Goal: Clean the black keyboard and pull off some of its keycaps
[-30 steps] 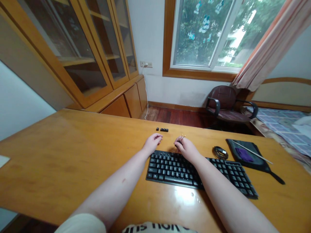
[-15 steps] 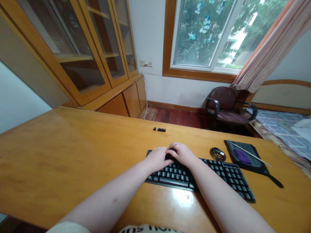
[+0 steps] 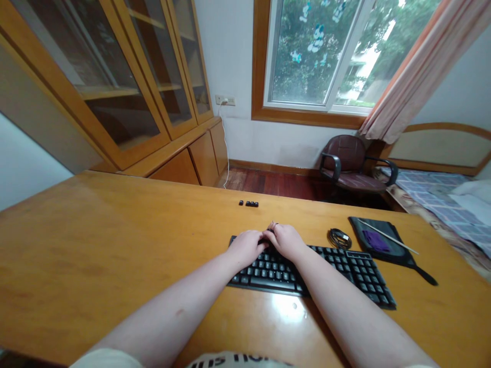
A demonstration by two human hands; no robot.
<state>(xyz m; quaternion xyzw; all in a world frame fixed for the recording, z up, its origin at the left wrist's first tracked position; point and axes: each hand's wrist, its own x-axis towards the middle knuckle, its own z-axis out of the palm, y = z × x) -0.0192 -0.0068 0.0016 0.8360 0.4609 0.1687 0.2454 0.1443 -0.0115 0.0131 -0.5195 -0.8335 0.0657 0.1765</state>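
Between the last half-second's view and now, our hands have barely shifted; a second ago they were apart, and now they meet over the far left part of the keyboard [image 3: 280,273], so we judge that the work is down at its upper rows. The fingers [image 3: 270,237] of our right hand [image 3: 288,243] are curled in and touch those of our left hand [image 3: 245,249], tips close together. Something dark sits between them, but whether we grip a small piece or only press on the keys, we cannot tell.

The keyboard runs from the centre to the lower right of the frame, beneath both wrists. Beyond our hands, near the centre, one loose keycap [image 3: 241,203] lies just beside a short row of keycaps [image 3: 252,204] on the tabletop [image 3: 115,245]. Right of centre rests a coiled cable [image 3: 339,238]; farther right, a black pouch [image 3: 399,259] bears a purple cloth [image 3: 375,240] and a thin stick [image 3: 387,236].
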